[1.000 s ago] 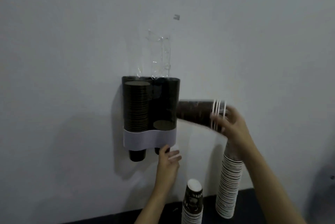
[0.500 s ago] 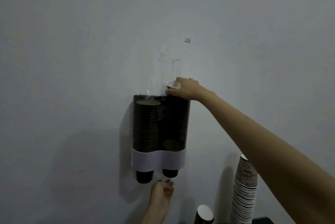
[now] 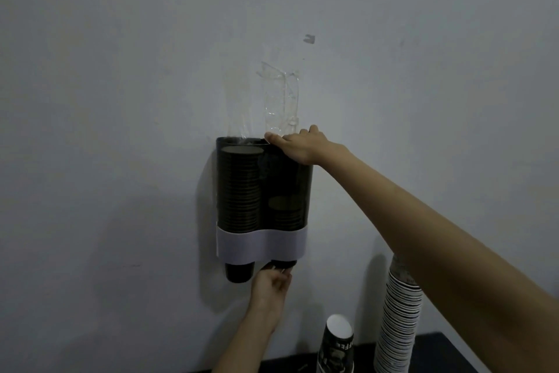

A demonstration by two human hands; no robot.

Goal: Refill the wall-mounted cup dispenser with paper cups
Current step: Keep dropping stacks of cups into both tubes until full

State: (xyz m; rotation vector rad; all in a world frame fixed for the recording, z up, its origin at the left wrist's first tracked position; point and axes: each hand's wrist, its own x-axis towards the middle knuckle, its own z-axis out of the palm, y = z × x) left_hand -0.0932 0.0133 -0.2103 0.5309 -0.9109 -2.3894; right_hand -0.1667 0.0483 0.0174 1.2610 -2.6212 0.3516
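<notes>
The cup dispenser (image 3: 262,247) hangs on the wall, two dark see-through tubes above a white band. Cups (image 3: 240,188) fill its left tube to the top. The right tube holds a shorter stack (image 3: 286,212), reaching about a third of the way up. My right hand (image 3: 299,146) lies palm down across the right tube's top opening, with nothing visible in it. Below, the fingertips of my left hand (image 3: 270,285) grip the cup (image 3: 284,263) that sticks out under the right tube.
A tall stack of paper cups (image 3: 399,321) and a shorter one (image 3: 337,345) stand on a dark counter (image 3: 438,354) at the lower right. A clear plastic piece (image 3: 281,97) is stuck to the wall above the dispenser. A single cup (image 3: 239,273) pokes out under the left tube.
My right hand carried a few cups from the tall stack up to the right tube, and that tube's stack now stands higher. The left hand rose to the bottom cup.
</notes>
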